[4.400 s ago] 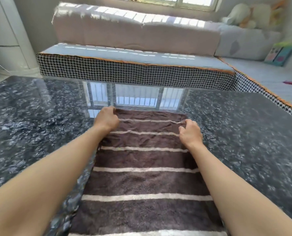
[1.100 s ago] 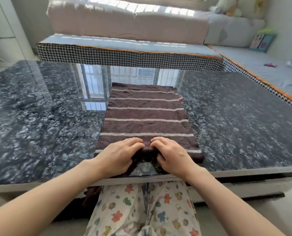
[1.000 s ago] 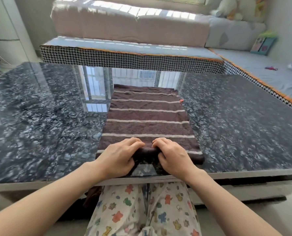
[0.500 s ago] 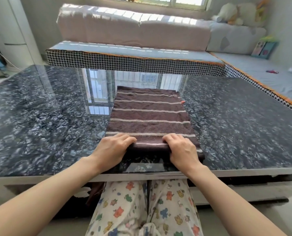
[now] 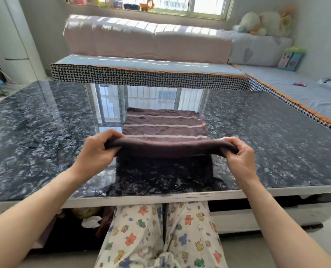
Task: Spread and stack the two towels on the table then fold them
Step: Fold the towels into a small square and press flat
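**Both hands pinching the near edge of the striped towels**

So in the middle of the frame there's the brown striped towels (image 5: 163, 124) lying on the dark marbled table (image 5: 44, 144), far end flat near the glossy patch that reflects the window. Can't really tell the two layers apart from here, it just reads as one brown stack with pale stripes.

The near edge is lifted clear off the tabletop and pulled taut between the hands. Left hand (image 5: 97, 151) is closed on the left corner, thumb on top and fingers curled under the fabric. Right hand (image 5: 238, 153) is doing the same on the right corner, clamped shut on a bunched bit of cloth. The raised edge hangs above the bare table surface just in front of the flat part, throwing a dark shadow underneath.

Lower centre you can see the person's patterned trousers (image 5: 160, 238) below the table's front lip. Upper part of the frame is a sofa (image 5: 147, 43) with a houndstooth-edged cushion.
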